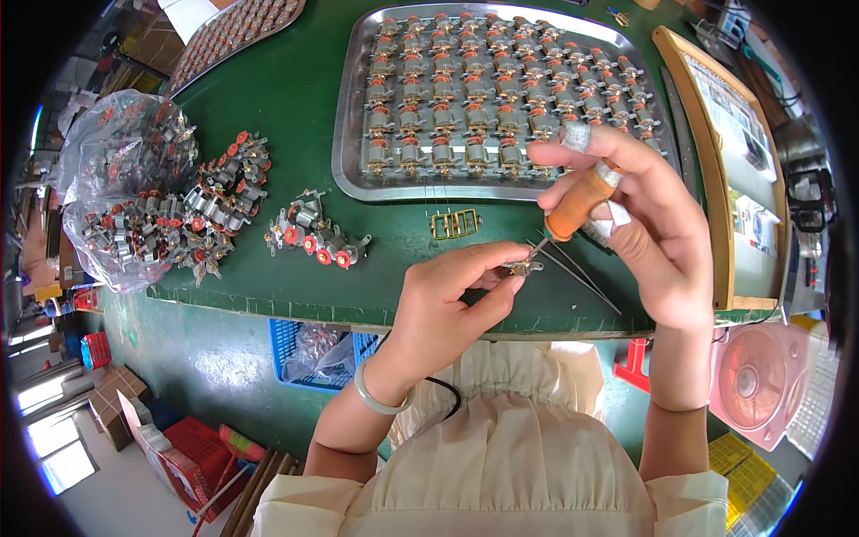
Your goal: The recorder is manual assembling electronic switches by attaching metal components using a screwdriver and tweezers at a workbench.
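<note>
Small metal part (517,266) is pinched in left hand (447,300), steadied for the orange-handled tool (577,204) gripped by right hand (653,224); steel tray (351,134) at twelve o'clock.

From my remote seat I count two hands at work — the left hand (447,300) pinching one small metal part (519,266), the right hand (640,219) gripping one orange-handled tool (577,201). One steel tray (351,170) carries rows of small motors, too many and too small for me to count exactly. One clear plastic bag (116,143) — also uncountable inside. One brass frame (455,224), one blue crate (291,345), one pink fan (756,380).
</note>
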Motion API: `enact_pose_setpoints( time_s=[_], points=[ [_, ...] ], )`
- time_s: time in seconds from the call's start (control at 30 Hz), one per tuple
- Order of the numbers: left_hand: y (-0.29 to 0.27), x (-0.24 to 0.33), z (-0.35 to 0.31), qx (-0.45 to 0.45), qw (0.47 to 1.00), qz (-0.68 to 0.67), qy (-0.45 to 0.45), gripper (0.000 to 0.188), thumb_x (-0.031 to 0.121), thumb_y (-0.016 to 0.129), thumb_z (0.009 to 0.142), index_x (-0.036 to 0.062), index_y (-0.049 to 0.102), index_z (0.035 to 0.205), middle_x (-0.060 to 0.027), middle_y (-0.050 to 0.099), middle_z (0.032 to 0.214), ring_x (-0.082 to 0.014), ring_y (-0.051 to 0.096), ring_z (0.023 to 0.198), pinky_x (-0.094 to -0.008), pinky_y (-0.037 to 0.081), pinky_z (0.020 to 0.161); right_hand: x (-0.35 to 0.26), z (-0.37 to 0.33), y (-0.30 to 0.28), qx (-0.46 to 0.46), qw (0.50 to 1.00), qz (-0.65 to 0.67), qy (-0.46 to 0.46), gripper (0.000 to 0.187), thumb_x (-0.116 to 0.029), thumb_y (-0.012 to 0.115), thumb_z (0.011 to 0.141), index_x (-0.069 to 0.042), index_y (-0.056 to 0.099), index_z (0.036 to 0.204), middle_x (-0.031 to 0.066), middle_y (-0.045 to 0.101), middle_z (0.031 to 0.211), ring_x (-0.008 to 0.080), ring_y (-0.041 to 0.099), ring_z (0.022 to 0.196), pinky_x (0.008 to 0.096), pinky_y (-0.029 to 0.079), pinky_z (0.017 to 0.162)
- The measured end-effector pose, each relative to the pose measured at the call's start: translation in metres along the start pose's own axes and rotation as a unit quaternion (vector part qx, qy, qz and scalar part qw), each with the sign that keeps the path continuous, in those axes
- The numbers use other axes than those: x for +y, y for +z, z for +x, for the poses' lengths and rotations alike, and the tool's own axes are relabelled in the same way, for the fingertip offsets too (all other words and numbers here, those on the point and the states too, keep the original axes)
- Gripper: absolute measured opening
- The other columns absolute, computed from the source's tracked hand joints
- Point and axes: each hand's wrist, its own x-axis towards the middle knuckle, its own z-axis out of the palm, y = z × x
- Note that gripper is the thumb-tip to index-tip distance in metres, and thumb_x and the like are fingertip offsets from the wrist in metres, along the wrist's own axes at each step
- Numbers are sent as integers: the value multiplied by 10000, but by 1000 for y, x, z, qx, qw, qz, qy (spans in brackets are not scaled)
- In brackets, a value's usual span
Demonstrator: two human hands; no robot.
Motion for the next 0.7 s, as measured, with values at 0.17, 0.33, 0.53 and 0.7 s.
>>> enact_pose_setpoints(
  time_s=[0.17,0.33,0.53,0.7],
  points=[
    [2,-1,0,19,1000,-8,-11,253,-14,614,730,11,585,980,-84,628,848,-121,619,697,-226,505,626,-5,1,5,27,994,-94,53,369,-40,526,803,25,437,1156,124,554,951,151,548,819,270,427,771],
    [2,0,1,21,999,-18,-23,250,-8,616,733,10,583,981,-84,629,845,-122,622,711,-228,508,636,-4,2,9,91,991,-71,71,376,-78,567,799,23,471,1148,102,563,950,127,546,815,254,419,778],
    [2,-2,0,30,999,-31,-27,250,-7,616,734,8,580,982,-87,628,830,-114,618,705,-228,507,634,-5,3,1,43,936,-347,48,394,-97,543,813,21,447,1177,161,557,1061,188,540,952,311,400,861],
    [3,-3,1,18,999,-23,-26,250,-5,617,735,12,580,981,-90,624,803,-100,602,655,-221,495,610,-8,10,0,70,990,52,109,370,-101,647,737,22,541,1070,103,578,966,126,531,790,242,411,735]
  ],
)
